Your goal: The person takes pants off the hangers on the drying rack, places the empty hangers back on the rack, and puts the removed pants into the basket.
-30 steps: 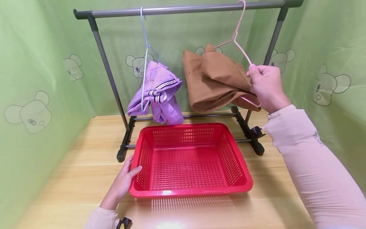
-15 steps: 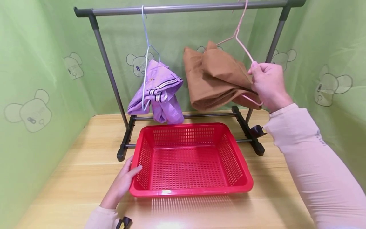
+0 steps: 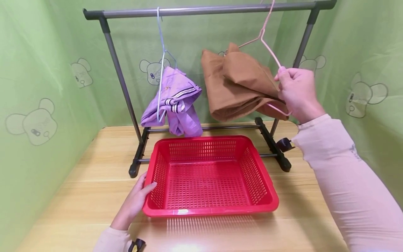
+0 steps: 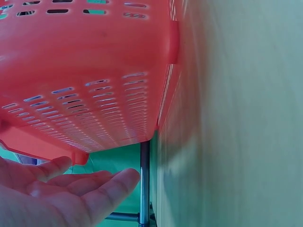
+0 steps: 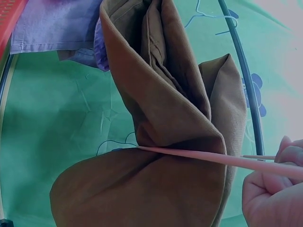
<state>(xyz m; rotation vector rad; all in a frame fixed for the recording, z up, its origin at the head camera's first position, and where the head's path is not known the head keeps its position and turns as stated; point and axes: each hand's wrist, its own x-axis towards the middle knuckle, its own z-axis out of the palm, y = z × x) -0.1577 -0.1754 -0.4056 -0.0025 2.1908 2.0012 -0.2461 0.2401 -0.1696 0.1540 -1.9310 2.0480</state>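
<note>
My right hand (image 3: 299, 91) grips the sloping side of a pink wire clothes hanger (image 3: 269, 49), its thumb along the wire. The hanger reaches up to the rack's bar, its hook tip cut off by the head view's upper edge. A folded brown garment (image 3: 233, 84) is draped through the hanger; in the right wrist view the pink wire crosses the brown cloth (image 5: 156, 109). At the left rim of a red plastic basket (image 3: 207, 211), my left hand (image 3: 133, 201) has its thumb over the edge and its fingers outside. Those fingers (image 4: 102, 194) look fairly straight in the left wrist view.
A grey metal garment rack (image 3: 201, 12) stands on the wooden table (image 3: 82, 206) behind the basket. From its bar hangs a blue hanger (image 3: 162, 42) with a purple garment (image 3: 179, 94), low over the basket's back rim. Green curtains (image 3: 34, 84) enclose three sides.
My right hand and the pink hanger have risen slightly and shifted a little right, the brown garment with them. The left hand and basket stay where they were.
</note>
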